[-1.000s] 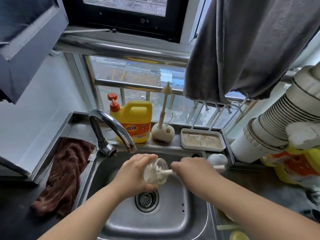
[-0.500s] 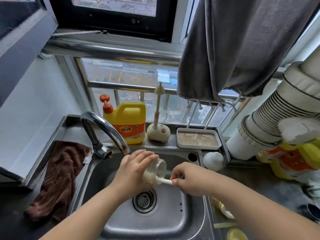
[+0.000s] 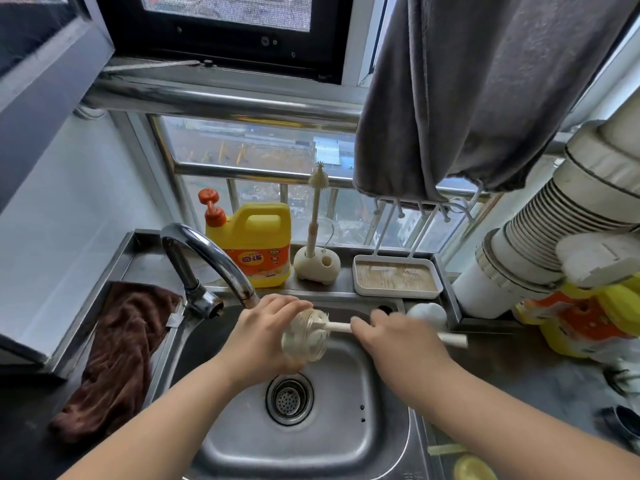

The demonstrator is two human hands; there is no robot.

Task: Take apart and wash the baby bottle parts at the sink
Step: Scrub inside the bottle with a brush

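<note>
My left hand wraps the clear bottle, held on its side over the sink near the back rim, above the drain. My right hand grips the brush handle; its head sits inside the bottle, though blurred, so contact is unclear.

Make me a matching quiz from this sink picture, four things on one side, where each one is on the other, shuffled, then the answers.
Things:
1. bottle
2. brown cloth
3. yellow detergent jug
4. grey towel

Places:
A. hanging in front of the window, upper right
B. held in the left hand over the sink, brush handle going in
C. on the ledge behind the tap
D. lying on the counter left of the sink

Pairs: 1-B, 2-D, 3-C, 4-A
</note>
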